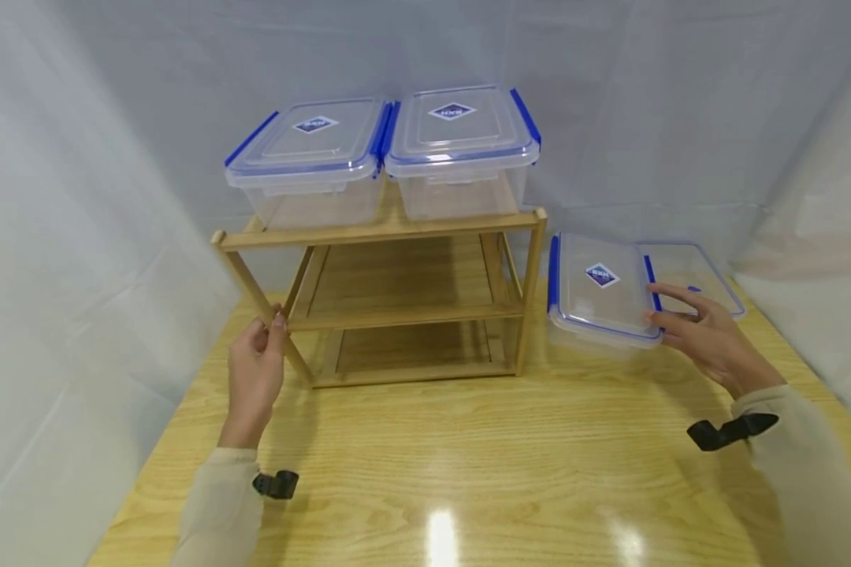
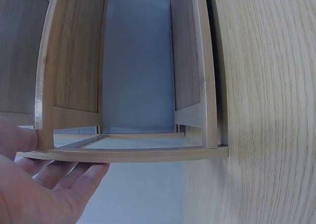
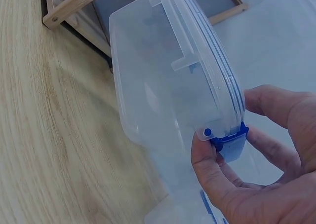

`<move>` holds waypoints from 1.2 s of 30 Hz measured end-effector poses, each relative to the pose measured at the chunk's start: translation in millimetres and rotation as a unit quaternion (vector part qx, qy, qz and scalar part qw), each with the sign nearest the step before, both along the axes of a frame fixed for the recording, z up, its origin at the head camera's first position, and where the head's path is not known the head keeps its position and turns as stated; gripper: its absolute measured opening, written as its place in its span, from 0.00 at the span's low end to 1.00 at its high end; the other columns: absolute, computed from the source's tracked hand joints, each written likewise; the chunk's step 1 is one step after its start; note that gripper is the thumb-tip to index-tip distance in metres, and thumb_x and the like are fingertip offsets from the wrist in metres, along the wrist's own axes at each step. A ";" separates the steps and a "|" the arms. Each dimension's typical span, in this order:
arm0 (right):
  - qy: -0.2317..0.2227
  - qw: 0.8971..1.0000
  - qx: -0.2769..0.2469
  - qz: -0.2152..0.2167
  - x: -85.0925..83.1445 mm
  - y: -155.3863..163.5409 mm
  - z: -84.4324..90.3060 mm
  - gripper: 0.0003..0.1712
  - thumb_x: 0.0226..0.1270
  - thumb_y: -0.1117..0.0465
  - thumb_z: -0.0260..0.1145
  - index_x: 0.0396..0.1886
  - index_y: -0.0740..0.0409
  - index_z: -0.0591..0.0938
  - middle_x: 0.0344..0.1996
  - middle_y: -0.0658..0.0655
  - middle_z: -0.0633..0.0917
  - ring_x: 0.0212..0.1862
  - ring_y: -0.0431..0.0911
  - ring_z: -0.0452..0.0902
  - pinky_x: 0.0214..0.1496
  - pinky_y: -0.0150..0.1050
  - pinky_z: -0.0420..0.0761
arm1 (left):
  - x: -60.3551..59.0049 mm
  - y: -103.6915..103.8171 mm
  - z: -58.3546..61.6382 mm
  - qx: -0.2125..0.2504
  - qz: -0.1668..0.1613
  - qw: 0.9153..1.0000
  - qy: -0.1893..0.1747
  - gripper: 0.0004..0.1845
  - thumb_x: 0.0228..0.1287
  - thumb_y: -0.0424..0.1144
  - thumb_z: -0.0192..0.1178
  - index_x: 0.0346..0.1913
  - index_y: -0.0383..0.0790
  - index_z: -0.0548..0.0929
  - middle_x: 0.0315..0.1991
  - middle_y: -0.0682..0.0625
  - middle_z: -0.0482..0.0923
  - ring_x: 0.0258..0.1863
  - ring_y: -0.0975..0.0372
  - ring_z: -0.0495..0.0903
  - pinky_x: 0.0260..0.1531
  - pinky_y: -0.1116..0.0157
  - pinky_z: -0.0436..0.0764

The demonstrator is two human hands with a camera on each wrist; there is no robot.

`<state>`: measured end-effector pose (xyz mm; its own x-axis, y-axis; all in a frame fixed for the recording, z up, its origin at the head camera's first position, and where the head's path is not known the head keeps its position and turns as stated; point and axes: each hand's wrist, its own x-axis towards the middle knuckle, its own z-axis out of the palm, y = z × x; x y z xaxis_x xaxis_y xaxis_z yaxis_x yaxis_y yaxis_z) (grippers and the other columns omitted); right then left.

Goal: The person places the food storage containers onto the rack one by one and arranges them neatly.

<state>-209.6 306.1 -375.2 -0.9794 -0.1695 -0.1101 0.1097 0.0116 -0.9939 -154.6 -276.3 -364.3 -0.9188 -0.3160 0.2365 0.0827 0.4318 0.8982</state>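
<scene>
A three-tier wooden shelf rack [image 1: 404, 313] stands on the table. My left hand [image 1: 257, 366] grips its front left post at the middle tier; in the left wrist view the fingers [image 2: 74, 177] wrap behind the post. To the right of the rack, my right hand [image 1: 709, 335] holds a clear plastic food container [image 1: 603, 295] with blue clips by its right edge. The right wrist view shows that container [image 3: 158, 71] tilted, with the thumb and fingers around its clip corner. Its lid is on and bears a diamond label.
Two similar lidded containers, one left [image 1: 312, 157] and one right [image 1: 461, 150], sit side by side on the top tier. Behind the held container lies another clear piece with a blue rim [image 1: 709, 272]. Pale sheeting [image 1: 645, 118] hangs around the wooden table [image 1: 468, 465].
</scene>
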 end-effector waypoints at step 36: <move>0.091 0.996 -0.015 -0.008 118.1 8.6 -4.9 0.36 0.76 0.75 0.58 0.79 0.51 0.65 0.56 0.49 0.78 0.50 0.39 0.83 0.49 0.30 0.83 | -0.9 -1.6 -0.9 -0.013 0.000 1.000 0.005 0.25 0.82 0.49 0.46 0.70 0.37 0.74 0.70 0.48 0.71 0.66 0.52 0.74 0.54 0.63 0.80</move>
<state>-91.5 314.7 -380.1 -0.9852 -0.1539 0.0749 -0.0731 -0.0178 -0.9972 -155.5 -277.9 -365.2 -0.9163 -0.3103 0.2531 0.0907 0.4549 0.8859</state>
